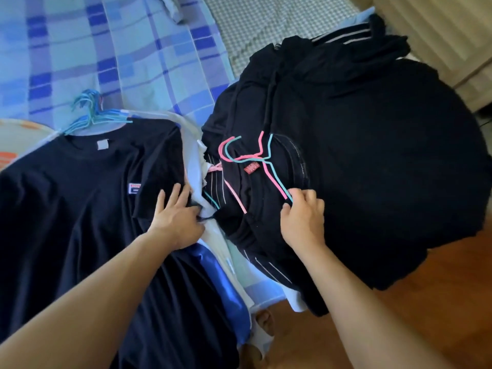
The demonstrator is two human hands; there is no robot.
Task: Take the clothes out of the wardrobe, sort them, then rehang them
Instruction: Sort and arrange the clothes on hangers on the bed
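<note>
1. While both hands work at the seam between two clothing piles on the bed, the right hand (pixel 302 217) pinches the lower ends of a pink hanger (pixel 266 171) and a teal hanger (pixel 277 177) between thumb and fingertips.
2. Those hangers lie on a heap of black garments (pixel 359 155) at the bed's right edge, part of it drooping over the wooden floor (pixel 439 302).
3. The left hand (pixel 177 219) rests on the sleeve of a navy T-shirt (pixel 66 209), fingers fairly straight, thumb tucked into dark fabric beside white cloth (pixel 195 171).
4. The navy T-shirt tops the left pile, with a bunch of blue hangers (pixel 93 113) at its collar.
5. Beneath everything spreads a blue checked bedsheet (pixel 106 49).
</note>
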